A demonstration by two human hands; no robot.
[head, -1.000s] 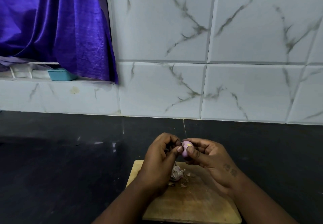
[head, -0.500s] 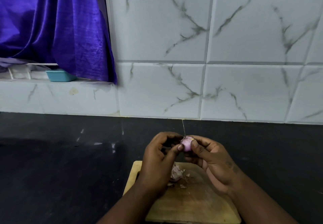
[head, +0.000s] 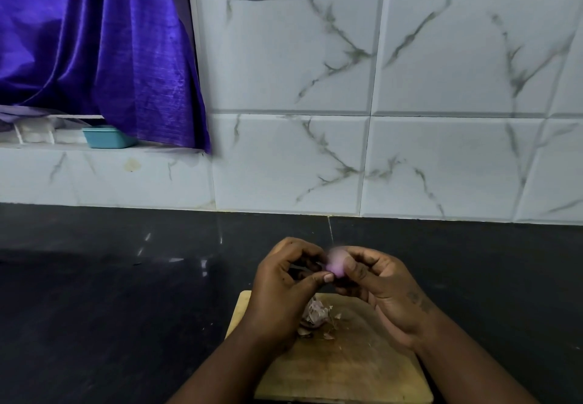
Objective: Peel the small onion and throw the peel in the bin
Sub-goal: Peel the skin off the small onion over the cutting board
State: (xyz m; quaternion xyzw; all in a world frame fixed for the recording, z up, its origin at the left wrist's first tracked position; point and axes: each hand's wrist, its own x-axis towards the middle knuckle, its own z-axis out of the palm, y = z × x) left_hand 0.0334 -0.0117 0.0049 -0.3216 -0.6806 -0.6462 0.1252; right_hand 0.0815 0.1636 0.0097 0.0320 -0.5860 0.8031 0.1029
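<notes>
Two hands: left hand, right hand; one blurred, probably single onion; one board; one peel heap.

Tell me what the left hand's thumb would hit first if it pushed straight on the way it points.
The left hand has its thumb aimed right, its tip already at the small onion, pinched by the right hand. It would likely meet the onion first; motion blur makes contact uncertain.

left hand: bare, no sleeve | right hand: bare, dark marking near wrist
</notes>
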